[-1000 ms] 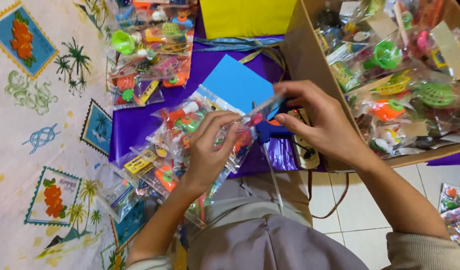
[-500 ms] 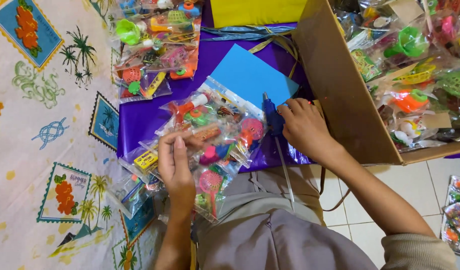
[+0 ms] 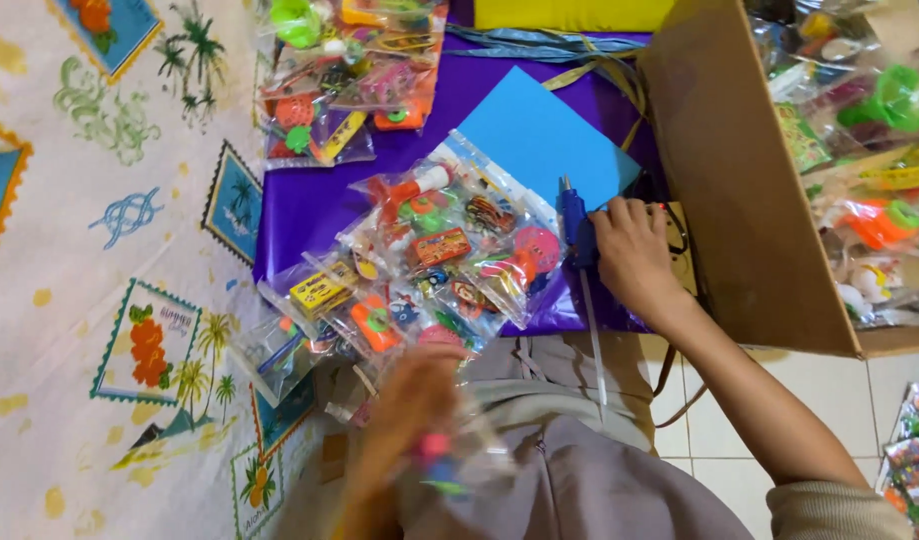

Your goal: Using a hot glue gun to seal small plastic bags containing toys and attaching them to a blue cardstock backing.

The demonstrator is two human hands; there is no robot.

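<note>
My right hand (image 3: 634,255) grips a blue glue gun (image 3: 575,220) that rests on the purple sheet (image 3: 309,205), its long glue stick (image 3: 592,335) trailing toward my lap. My left hand (image 3: 409,400), blurred by motion, holds a clear bag of small colourful toys (image 3: 444,462) close to my body. Just beyond it, a loose pile of similar toy bags (image 3: 444,255) lies on the purple sheet. A light blue card (image 3: 539,135) sits partly under that pile, beside the glue gun's nozzle.
A big cardboard box (image 3: 729,180) full of toy bags stands at the right. Several more toy bags (image 3: 344,80) lie at the top. A patterned cloth (image 3: 109,300) covers the left; tiled floor (image 3: 899,390) and more bags (image 3: 914,470) show at lower right.
My left hand has pulled back toward my body with a toy bag. My right hand has lowered the glue gun onto the purple sheet beside the blue card.
</note>
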